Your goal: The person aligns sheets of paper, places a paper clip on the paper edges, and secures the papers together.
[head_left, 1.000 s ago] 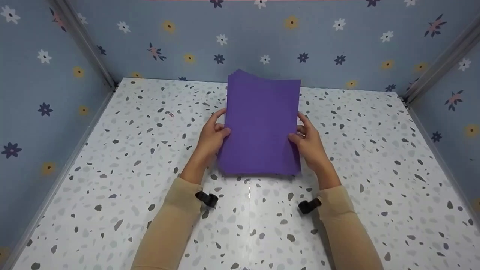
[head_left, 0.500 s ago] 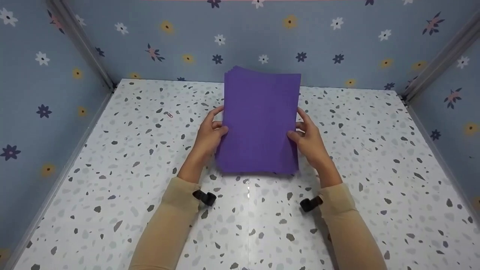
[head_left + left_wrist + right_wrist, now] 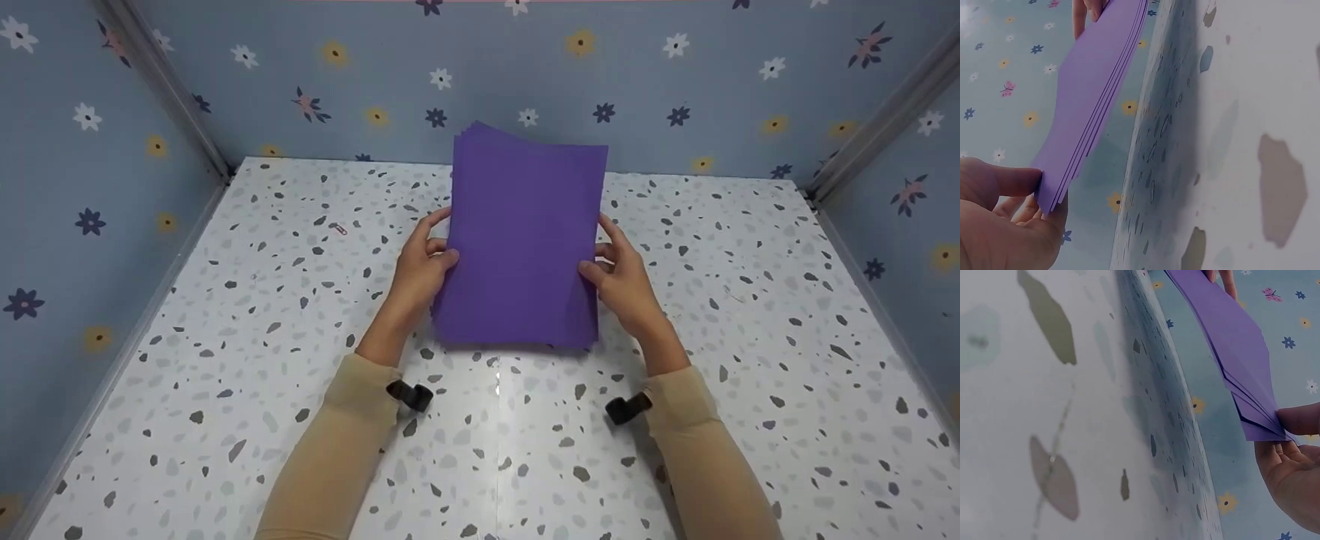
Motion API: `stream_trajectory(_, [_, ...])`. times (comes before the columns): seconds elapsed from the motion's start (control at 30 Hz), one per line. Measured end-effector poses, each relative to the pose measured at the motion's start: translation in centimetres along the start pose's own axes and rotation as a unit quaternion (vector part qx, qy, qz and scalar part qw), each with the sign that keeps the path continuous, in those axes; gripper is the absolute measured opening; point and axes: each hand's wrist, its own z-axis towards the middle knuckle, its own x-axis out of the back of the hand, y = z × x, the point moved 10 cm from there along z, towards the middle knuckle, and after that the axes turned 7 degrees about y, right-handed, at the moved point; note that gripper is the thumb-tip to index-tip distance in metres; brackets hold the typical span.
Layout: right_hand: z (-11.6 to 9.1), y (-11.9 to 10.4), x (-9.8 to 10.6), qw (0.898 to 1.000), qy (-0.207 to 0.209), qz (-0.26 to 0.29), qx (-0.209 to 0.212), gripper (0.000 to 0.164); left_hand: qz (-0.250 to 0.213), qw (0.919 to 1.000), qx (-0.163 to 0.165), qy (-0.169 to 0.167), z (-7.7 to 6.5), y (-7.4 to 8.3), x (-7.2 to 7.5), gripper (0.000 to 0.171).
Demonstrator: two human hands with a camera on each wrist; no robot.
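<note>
A stack of purple paper sheets is held up over the speckled table between both hands. Its sheets are slightly fanned at the top left corner, and their layered edges show in both wrist views. My left hand pinches the left edge, thumb on the front face and fingers behind. On the opposite edge my right hand pinches likewise, its thumb on the front. In the left wrist view the paper bows between the hands. The right wrist view shows the lower edges of the sheets spread apart near the thumb.
A small red paper clip lies on the white speckled table to the left of the stack. Blue flowered panels stand along the back and both sides. Each wrist carries a small black camera.
The top of the paper stack has risen slightly in the head view, while the lower edge stays nearly level. Both hands keep their hold and have moved only a little.
</note>
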Motion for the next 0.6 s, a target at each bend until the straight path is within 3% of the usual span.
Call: stream_trajectory(0.6, [-0.30,-0.56,0.19,1.000,0.001,0.002,0.008,0.079,0.003,0.9996,-0.028,-0.006,-0.38,0.56,0.14,0.065])
